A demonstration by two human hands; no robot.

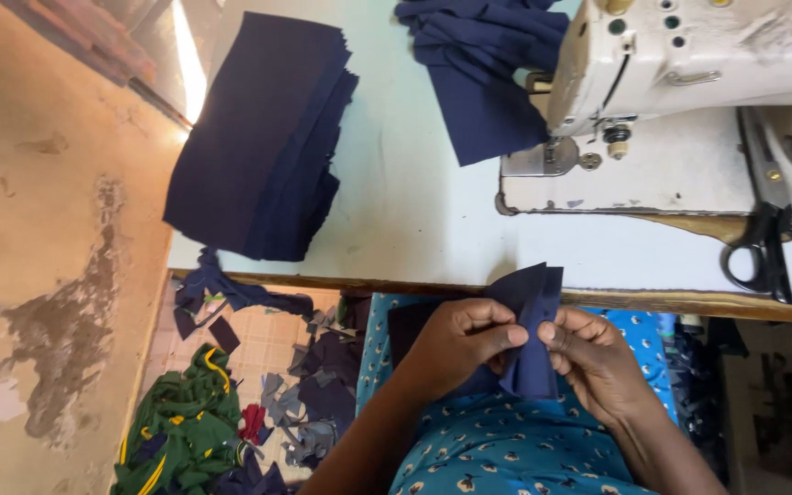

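Both hands pinch a small navy fabric piece [532, 302] over my lap, just below the table's front edge. My left hand [458, 344] grips its left side with thumb and fingers. My right hand [598, 359] holds its right edge. A second dark piece lies under the left hand on my blue patterned garment [497, 449]. A stack of navy fabric pieces [263, 137] lies at the table's left. More navy pieces [488, 64] are piled behind the white sewing machine [689, 55].
Black scissors [772, 247] lie on the machine bed at the right. The pale table [414, 211] has a wooden front edge. Fabric scraps [313, 394] and a green cloth bundle [181, 431] lie on the floor at the left, beside a worn wall.
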